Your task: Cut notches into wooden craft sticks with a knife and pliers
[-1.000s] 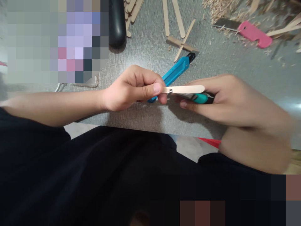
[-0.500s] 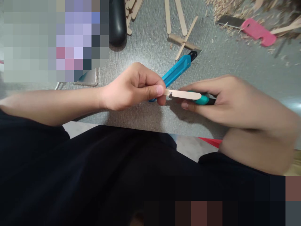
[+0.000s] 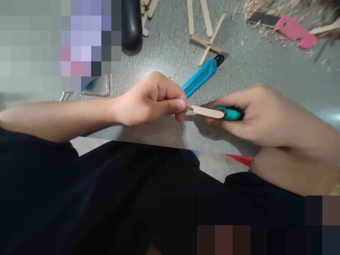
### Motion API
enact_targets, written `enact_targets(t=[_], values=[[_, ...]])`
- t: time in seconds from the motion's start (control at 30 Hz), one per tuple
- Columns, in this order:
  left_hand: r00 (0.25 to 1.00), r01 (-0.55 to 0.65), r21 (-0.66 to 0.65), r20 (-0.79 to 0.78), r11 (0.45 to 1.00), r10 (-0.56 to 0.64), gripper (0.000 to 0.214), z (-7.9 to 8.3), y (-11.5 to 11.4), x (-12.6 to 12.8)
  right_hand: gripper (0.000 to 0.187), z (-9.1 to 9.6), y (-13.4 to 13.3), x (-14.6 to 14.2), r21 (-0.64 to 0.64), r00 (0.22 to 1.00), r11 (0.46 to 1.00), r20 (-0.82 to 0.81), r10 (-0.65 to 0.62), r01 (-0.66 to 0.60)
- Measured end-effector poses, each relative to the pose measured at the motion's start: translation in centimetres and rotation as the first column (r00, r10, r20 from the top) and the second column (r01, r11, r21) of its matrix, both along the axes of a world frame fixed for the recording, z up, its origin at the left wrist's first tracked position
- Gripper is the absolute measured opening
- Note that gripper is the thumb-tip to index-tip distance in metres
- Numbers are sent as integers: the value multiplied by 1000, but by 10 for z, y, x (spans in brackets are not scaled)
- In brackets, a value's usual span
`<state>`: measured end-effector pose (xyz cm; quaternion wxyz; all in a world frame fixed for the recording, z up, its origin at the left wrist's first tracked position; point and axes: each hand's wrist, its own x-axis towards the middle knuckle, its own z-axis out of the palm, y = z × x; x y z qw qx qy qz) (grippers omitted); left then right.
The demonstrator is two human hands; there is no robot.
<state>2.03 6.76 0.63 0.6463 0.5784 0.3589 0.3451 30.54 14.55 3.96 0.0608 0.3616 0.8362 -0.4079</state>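
My left hand [image 3: 156,101] pinches one end of a wooden craft stick [image 3: 208,112] between thumb and curled fingers. The stick points right, its rounded end free. My right hand [image 3: 255,113] is wrapped round a tool with a teal and black handle [image 3: 232,113]. This tool lies behind the stick, so its kind and most of its front are hidden; a small dark bit shows at the stick near my left fingertips. Just beyond my left fingers, a blue utility knife [image 3: 200,78] rests on the table with its blade out.
Two craft sticks and a small crossed pair of wooden pieces [image 3: 209,45] lie past the blue knife. A pink-handled blade [image 3: 296,32] sits by wood shavings [image 3: 261,9] at the far right. A black rounded object [image 3: 132,24] and more sticks are at the far left.
The stick has tilted, its free end dipping slightly toward me, and more of the teal handle shows. The dark bit by my left fingertips has shifted slightly left. Both hands keep their grips.
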Motion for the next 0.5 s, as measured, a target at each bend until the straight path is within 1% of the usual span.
enact_targets(t=[0.1, 0.23, 0.33, 0.37, 0.43, 0.47, 0.5], values=[[998, 1, -29, 57, 1000, 0, 47, -1, 1, 1, 19, 0, 2, -2, -60, 998, 997, -3, 58, -58], [984, -18, -72, 174, 997, 30, 66, -7, -2, 8, 23, -9, 0, -8, -74, 989, 997, -148, 10, -21], [962, -52, -100, 262, 994, 77, 71, -10, -10, 15, 27, -18, -6, -14, -45, 962, 999, -272, -9, -3], [956, -73, -105, 276, 992, 100, 70, -11, -12, 17, 26, -20, -8, -16, -14, 952, 1000, -305, -17, 13], [948, -134, -89, 279, 987, 154, 67, -12, -16, 19, 21, -23, -13, -19, 98, 937, 992, -348, -35, 74], [945, -173, -73, 270, 982, 186, 65, -13, -18, 20, 18, -24, -15, -20, 179, 929, 977, -368, -44, 117], [941, -211, -52, 260, 976, 217, 64, -15, -18, 20, 16, -24, -16, -21, 265, 921, 951, -387, -49, 162]])
